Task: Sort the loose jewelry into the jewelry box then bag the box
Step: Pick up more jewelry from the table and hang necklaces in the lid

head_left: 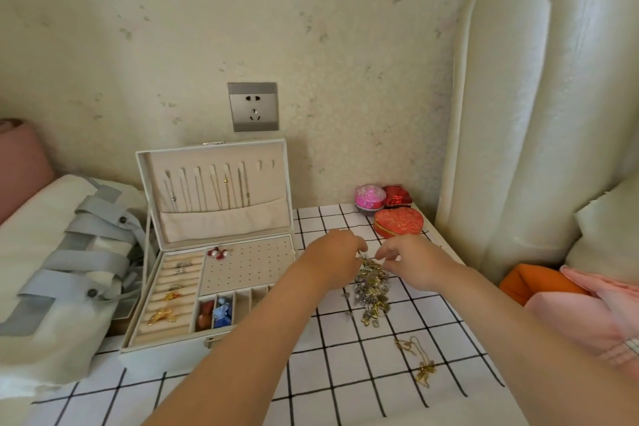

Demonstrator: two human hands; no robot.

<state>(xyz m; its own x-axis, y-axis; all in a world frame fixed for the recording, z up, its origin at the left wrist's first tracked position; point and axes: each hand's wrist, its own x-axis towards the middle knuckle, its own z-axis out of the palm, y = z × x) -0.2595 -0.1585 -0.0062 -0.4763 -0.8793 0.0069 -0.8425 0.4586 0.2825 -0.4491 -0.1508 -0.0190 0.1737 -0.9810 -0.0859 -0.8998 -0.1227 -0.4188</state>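
- Jewelry (371,290) lies loose on the checked cloth (345,373), right of the box. Nearest is a gold chain (420,367), alone and well apart from the main gold-and-silver tangle.
- Left hand (333,258) reaches over the box's right corner. Its curled fingers pinch a piece at the top of the tangle.
- Right hand (411,261) meets the same spot from the other side, with thumb and forefinger bent close together. Whether they grip anything is too blurred to tell.
- Box (173,353) stands open at the cloth's left edge. Rings sit in the left rolls, red and blue pieces fill two small front compartments, and red-and-pearl earrings rest on the dotted pad.
- Bag (69,270), white with grey straps, lies just left of the box.
- Lid (214,152) stands upright near the wall, with thin necklaces hanging inside it.
- Heart pouch (397,221), pink case (370,196) and red case (397,195) cluster at the cloth's far right corner.
- Socket (253,106) is on the wall above the lid.
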